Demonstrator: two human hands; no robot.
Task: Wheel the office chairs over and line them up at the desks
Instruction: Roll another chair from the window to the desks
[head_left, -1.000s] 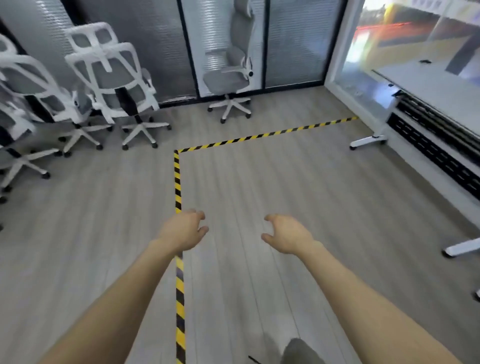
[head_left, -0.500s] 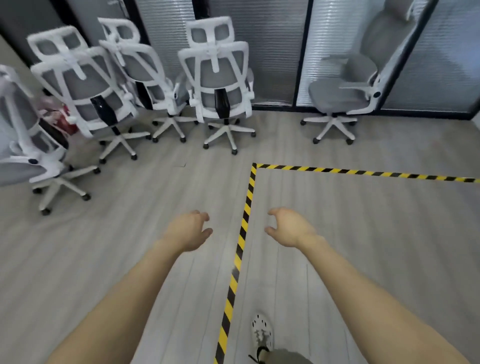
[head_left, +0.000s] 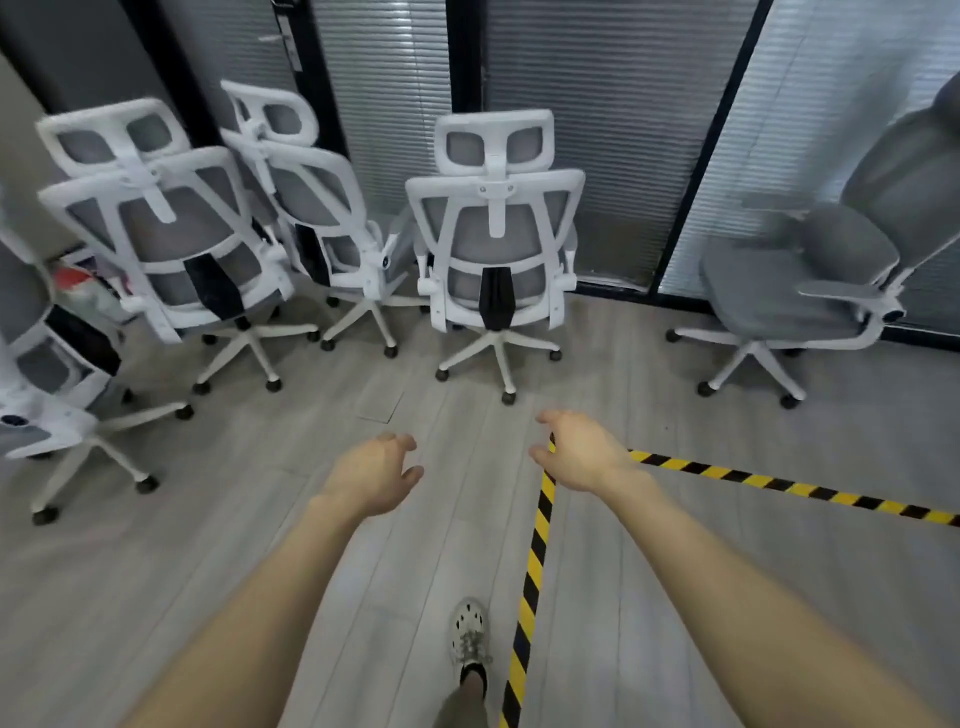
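White mesh chair (head_left: 493, 260) stands upright, back toward empty, relaxed left hand (head_left: 371, 475) and right hand (head_left: 582, 457).

White-framed grey mesh chairs (head_left: 493, 244); yellow-black striped floor tape (head_left: 535, 561); grey floor (head_left: 156, 571).

Open floor (head_left: 447, 415) separates our left hand (head_left: 371, 475) and right hand (head_left: 582, 457) from the middle chair (head_left: 493, 249). A second chair (head_left: 317, 208) stands just beside it on our left; on our right, a wide gap reaches the grey chair (head_left: 800, 280).
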